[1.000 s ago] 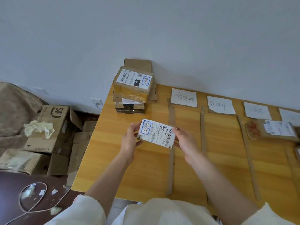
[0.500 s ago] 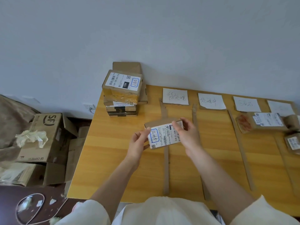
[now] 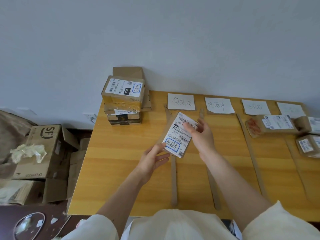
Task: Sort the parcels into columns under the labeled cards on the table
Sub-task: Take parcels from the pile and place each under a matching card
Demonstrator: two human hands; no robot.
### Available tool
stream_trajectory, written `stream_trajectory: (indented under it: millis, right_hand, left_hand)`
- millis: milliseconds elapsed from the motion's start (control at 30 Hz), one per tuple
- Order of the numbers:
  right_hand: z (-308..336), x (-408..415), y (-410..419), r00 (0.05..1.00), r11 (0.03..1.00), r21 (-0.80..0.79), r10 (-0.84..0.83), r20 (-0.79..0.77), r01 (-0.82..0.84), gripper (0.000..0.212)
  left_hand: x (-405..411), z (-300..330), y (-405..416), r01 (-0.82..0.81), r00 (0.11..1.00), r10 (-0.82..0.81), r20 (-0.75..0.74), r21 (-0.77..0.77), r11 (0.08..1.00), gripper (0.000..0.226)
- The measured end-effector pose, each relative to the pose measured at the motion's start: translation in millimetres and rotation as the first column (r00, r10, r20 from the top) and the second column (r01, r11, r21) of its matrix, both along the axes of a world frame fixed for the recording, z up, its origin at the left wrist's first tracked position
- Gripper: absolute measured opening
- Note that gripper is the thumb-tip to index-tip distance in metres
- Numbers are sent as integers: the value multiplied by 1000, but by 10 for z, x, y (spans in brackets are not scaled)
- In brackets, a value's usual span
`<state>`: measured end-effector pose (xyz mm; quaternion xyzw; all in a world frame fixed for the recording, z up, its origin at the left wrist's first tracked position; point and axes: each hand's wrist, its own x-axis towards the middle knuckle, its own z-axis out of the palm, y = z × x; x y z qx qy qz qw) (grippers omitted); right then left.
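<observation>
A small parcel (image 3: 178, 137) with a white shipping label and a blue-boxed handwritten mark is held above the wooden table (image 3: 121, 153). My right hand (image 3: 201, 135) grips its far end, thumb over the label. My left hand (image 3: 153, 157) touches its near corner with loosely extended fingers. Several white labeled cards lie along the table's far edge: first card (image 3: 181, 101), second card (image 3: 219, 105), third card (image 3: 256, 106), fourth card (image 3: 290, 110). A stack of parcels (image 3: 123, 99) stands at the far left corner.
Cardboard strips (image 3: 173, 181) divide the table into columns. Sorted parcels (image 3: 273, 125) lie under the third and fourth cards at the right. Cardboard boxes (image 3: 43, 151) with crumpled paper sit on the floor left of the table. The wall runs behind.
The parcel has been turned from lying crosswise to pointing away from me, and carried right toward the first two cards. My left hand's grip has loosened to a touch.
</observation>
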<state>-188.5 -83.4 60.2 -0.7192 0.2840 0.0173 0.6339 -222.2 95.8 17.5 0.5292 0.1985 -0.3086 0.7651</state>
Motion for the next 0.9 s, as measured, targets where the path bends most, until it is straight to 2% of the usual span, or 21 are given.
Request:
stream_trajectory:
  millis: [200,400,533,767,900]
  right_hand:
    - [-41,-168,-34,987,970,233,101,-122,-70,49]
    - [-102,-387,-188,957,926,356,211,-201,-130,31]
    - [-142,-471,-364,956,898,427,209,-206,-105,15]
    - [-250,-427,-745,953,890,454,171,-251,-41,31]
    - [-318,-370,-1072,950,877,477,101,-295,55,41]
  left_hand:
    - [-31,2,-131,-20,999,17,-34,-96,995,50]
    - [-70,-77,-252,-26,993,12,-121,-120,992,73]
    - [-78,-83,-409,8,991,-24,-131,-120,993,65]
    - [-35,-75,-799,50,988,-55,-146,-37,998,41]
    - [3,-101,-1067,35,988,-22,-156,79,996,42]
